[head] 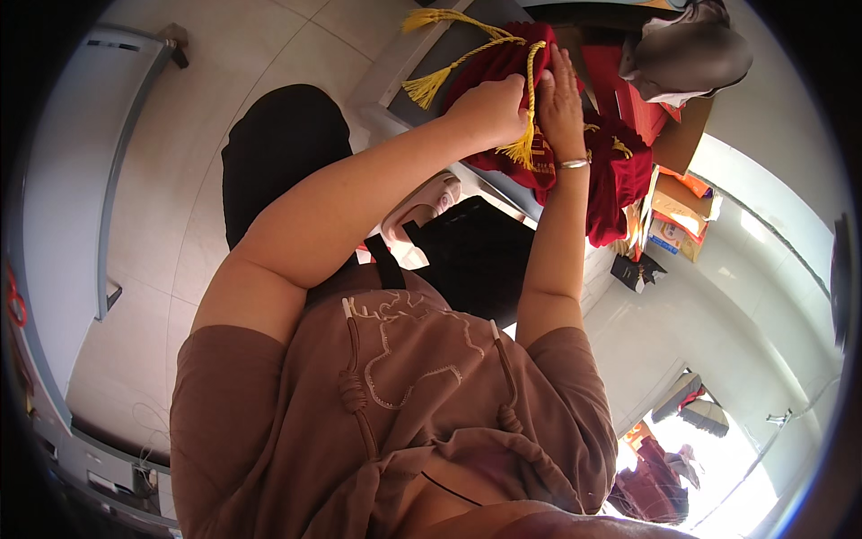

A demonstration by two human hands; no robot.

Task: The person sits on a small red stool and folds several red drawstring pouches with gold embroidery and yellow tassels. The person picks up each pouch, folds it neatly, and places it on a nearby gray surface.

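Dark red velvet-like cloth (495,64), seemingly a drawstring bag, lies on a grey work surface (421,91) at the top of the view. It has yellow twisted cords with tassels (425,87) and gold printing low down. My left hand (491,111) is closed at the near end of one yellow cord (534,74), its fingertips at the tassel; they are partly hidden. My right hand (562,111), with a bangle at the wrist, rests flat on the cloth just right of that cord, fingers extended. More dark red cloth (613,182) with yellow cord hangs right of my right wrist.
A cardboard box (687,138) with red material stands beyond the cloth, near a blurred grey rounded thing (693,57). Opened cartons (680,202) and a small black bag (636,271) are at the right. Black fabric (475,252) lies near my lap. A pale table-like panel (81,182) stands left.
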